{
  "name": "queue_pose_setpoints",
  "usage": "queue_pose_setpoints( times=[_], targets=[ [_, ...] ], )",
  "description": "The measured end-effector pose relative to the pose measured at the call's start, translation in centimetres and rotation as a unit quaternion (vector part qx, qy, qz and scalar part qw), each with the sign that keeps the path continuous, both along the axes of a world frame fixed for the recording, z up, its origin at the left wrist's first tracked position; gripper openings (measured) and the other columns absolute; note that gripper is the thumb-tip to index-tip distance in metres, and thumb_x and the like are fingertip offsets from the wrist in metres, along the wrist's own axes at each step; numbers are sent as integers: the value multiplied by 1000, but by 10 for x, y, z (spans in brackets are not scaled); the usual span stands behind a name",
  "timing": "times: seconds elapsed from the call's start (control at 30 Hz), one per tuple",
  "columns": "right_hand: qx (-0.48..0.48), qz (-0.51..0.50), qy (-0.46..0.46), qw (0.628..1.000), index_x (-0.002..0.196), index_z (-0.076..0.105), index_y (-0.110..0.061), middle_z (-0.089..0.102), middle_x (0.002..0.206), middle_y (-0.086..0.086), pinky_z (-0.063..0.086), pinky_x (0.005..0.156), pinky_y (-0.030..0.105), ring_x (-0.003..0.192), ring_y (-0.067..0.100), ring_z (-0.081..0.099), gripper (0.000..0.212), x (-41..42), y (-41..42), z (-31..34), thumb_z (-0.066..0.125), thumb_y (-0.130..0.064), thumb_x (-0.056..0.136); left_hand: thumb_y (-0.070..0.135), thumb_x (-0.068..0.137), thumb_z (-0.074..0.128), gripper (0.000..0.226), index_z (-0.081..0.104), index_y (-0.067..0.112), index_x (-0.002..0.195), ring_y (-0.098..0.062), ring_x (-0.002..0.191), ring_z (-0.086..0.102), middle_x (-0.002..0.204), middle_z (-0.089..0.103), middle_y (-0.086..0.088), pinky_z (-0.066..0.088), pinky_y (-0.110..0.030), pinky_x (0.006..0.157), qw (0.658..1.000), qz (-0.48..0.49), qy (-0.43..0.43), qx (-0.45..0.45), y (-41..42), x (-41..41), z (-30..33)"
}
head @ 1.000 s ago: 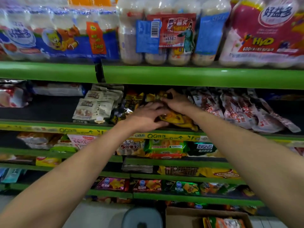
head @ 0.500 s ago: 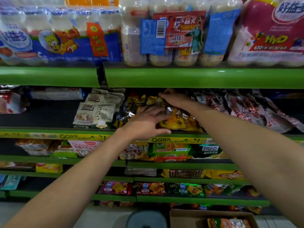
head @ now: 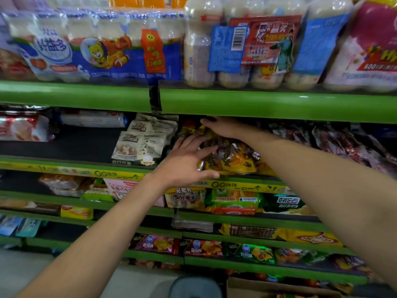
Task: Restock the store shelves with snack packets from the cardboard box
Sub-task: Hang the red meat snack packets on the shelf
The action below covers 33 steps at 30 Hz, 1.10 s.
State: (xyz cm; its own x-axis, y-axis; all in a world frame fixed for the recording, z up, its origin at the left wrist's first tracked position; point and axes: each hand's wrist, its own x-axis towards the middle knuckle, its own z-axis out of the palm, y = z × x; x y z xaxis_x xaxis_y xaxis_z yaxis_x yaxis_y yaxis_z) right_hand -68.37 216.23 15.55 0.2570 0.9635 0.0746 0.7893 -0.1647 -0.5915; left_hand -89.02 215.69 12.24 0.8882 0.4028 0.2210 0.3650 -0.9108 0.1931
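A pile of yellow and brown snack packets (head: 232,160) lies on the second shelf (head: 71,168), just right of its middle. My left hand (head: 187,162) is spread with straight fingers against the left side of the pile. My right hand (head: 223,127) reaches deep under the upper shelf and lies flat on the top of the pile's back packets, fingers stretched to the left. The cardboard box (head: 279,287) shows only as a top edge at the bottom of the view, with a few packets inside.
Beige nut pouches (head: 141,143) stand left of the pile, red packets (head: 343,145) to its right. Drink bottle packs (head: 236,46) fill the green top shelf (head: 257,104). Lower shelves hold several snack rows (head: 234,201). A grey round object (head: 195,287) sits by the box.
My left hand has uncurled and spread its fingers against the pile. My right hand has slid further back and up over the packets. The view has moved closer.
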Motion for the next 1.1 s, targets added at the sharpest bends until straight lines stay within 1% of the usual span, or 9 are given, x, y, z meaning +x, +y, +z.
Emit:
queue_pose_setpoints(
  times=[0.1, 0.23, 0.37, 0.47, 0.6, 0.7, 0.8, 0.9, 1.1],
  targets=[
    [-4, 32, 1, 999, 145, 48, -11, 44, 154, 10, 26, 109, 25, 141, 25, 40, 44, -23, 18, 3, 46, -31, 106, 84, 80, 43, 90, 29, 37, 156, -13, 150, 9, 165, 21, 2, 8, -44, 123, 999, 26, 11, -17, 5, -12, -1],
    [-88, 46, -24, 995, 138, 55, -6, 51, 148, 14, 33, 103, 27, 135, 28, 47, 47, -35, 38, 1, 42, -38, 106, 62, 86, 64, 86, 26, 34, 157, -19, 152, 17, 166, 21, 3, 16, -37, 122, 995, 74, 27, -66, 18, -38, 1],
    [-99, 52, -35, 993, 137, 53, -6, 53, 144, 15, 35, 94, 27, 130, 29, 50, 48, -41, 50, 0, 48, -40, 104, 52, 90, 66, 72, 36, 36, 153, -16, 149, 22, 163, 27, 5, 22, -26, 115, 992, 63, 22, -103, 24, -54, 4],
    [-107, 50, -58, 991, 140, 49, -6, 52, 145, 14, 33, 89, 25, 131, 29, 50, 56, -43, 53, -1, 49, -46, 101, 47, 93, 65, 60, 49, 28, 148, -17, 148, 26, 161, 33, 3, 24, -28, 116, 992, 57, 30, -113, 24, -54, 3],
    [-122, 54, -43, 990, 135, 54, -6, 57, 139, 14, 35, 88, 24, 125, 28, 54, 48, -41, 54, 1, 51, -41, 102, 40, 94, 67, 54, 55, 23, 144, -19, 147, 29, 159, 37, 0, 25, -30, 117, 992, 49, 5, -112, 18, -53, 0],
    [-142, 62, -33, 987, 133, 56, -6, 58, 138, 15, 38, 97, 28, 125, 28, 53, 43, -40, 46, 7, 48, -36, 104, 38, 96, 65, 52, 54, 23, 144, -21, 148, 28, 160, 36, 0, 26, -36, 119, 993, 46, -2, -109, 15, -52, 0],
    [-87, 64, -53, 993, 148, 43, -9, 44, 153, 12, 30, 111, 29, 140, 29, 41, 51, -38, 21, 16, 45, -37, 105, 34, 97, 64, 49, 55, 22, 143, -22, 148, 27, 159, 37, -1, 27, -37, 118, 994, 38, -6, -103, 13, -51, 3],
    [-39, 63, -59, 995, 155, 31, -20, 32, 162, 4, 23, 112, 26, 146, 24, 33, 61, -27, -20, 26, 43, -50, 103, 37, 95, 67, 50, 56, 23, 142, -22, 146, 28, 155, 42, -3, 28, -38, 118, 995, 48, -11, -82, 10, -49, 7],
    [-137, 95, -211, 963, 155, 20, -42, 1, 168, -9, 10, 124, 51, 154, 29, 6, 87, -13, -121, 25, 42, -84, 82, 78, 78, 42, 82, 50, 32, 146, -22, 147, 26, 156, 41, 2, 29, -53, 117, 997, 52, 0, -50, -10, -28, 16]
  ],
)
